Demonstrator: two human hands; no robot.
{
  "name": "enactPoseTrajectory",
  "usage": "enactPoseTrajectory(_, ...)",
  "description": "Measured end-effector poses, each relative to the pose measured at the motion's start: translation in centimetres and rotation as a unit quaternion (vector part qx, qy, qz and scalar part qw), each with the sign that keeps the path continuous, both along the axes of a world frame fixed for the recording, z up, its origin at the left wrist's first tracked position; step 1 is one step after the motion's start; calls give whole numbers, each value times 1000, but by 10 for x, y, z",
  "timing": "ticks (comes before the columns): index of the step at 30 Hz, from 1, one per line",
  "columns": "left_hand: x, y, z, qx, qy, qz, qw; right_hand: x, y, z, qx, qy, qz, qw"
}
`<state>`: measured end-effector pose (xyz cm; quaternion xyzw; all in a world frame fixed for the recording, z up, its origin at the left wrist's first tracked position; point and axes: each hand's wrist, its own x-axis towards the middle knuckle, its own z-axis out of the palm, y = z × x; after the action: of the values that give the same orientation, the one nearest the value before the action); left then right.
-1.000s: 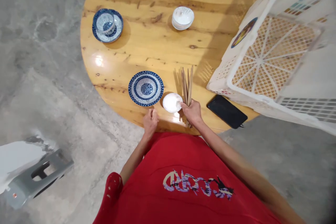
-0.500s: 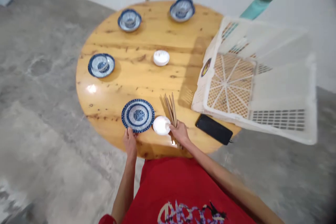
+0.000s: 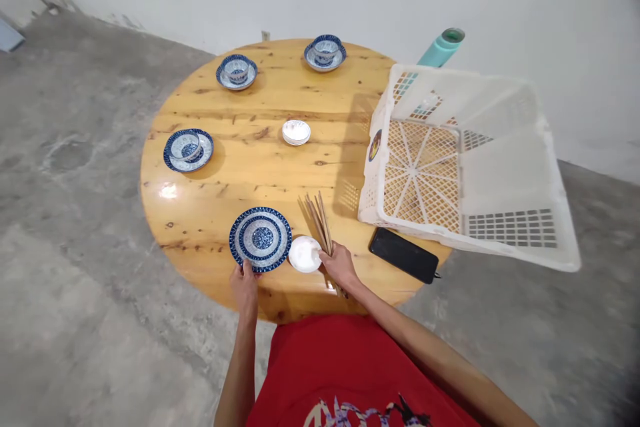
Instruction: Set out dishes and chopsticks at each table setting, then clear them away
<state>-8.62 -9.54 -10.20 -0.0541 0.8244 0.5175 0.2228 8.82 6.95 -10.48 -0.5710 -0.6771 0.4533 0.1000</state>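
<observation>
My left hand (image 3: 245,285) grips the near rim of a blue-and-white patterned plate (image 3: 235,240), thumb on top. A concentric inner ring shows on the plate; I cannot tell whether a bowl sits in it. To its right, my right hand (image 3: 341,265) pinches the right edge of a small white dish (image 3: 304,255). Several wooden chopsticks (image 3: 320,217) run beneath or through this same hand, their far ends fanned out; whether the fingers also grip them is unclear. Farther back on the table lies a low stack of small white dishes (image 3: 296,133).
Plates with bowls stand along the round wooden table's (image 3: 240,180) far side: left (image 3: 204,159), back left (image 3: 236,84) and back (image 3: 325,68). At right a white plastic crate (image 3: 373,203) lies tipped open, a black phone (image 3: 404,255) before it and a teal bottle (image 3: 440,51) behind.
The camera view has shifted, so the table and its things sit a little lower in the picture. Both hands keep the same holds beside the plate and white dish.
</observation>
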Motion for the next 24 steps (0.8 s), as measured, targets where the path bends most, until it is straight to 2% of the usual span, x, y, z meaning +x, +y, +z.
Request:
enactPoseTrajectory(9,0,-3,-3,-37,9,-31,999,6,-2,2,-28,-13,-20,999)
enactPoseTrajectory(14,-2,-9,-12,-21,7,-27,999,8,-3,-4,-32,-11,-24,999)
enactPoseTrajectory(24,-1,-11,-11,31,-10,-16,999,4,2,-7,-22,-6,-61,998)
